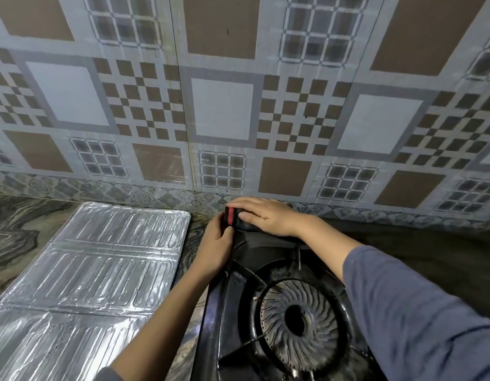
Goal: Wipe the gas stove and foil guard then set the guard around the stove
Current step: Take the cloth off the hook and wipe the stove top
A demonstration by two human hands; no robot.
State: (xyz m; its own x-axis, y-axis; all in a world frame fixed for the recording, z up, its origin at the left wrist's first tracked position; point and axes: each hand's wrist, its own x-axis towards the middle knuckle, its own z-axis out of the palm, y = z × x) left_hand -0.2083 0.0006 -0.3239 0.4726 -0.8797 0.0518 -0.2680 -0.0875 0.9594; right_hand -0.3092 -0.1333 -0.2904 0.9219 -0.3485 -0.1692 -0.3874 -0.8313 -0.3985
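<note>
A black gas stove with a round burner stands on the counter at the lower middle. A dark cloth with a red stripe lies on the stove's far left corner. My right hand lies flat over the cloth and presses it onto the stove's back edge. My left hand holds the cloth's near end at the stove's left edge, fingers curled round it. The silver foil guard lies flat on the counter to the left of the stove, unfolded in three ribbed panels.
The marbled counter runs under everything and meets a patterned tiled wall just behind the stove. A narrow strip of counter separates the foil guard from the stove. Dark counter surface lies to the right of the stove.
</note>
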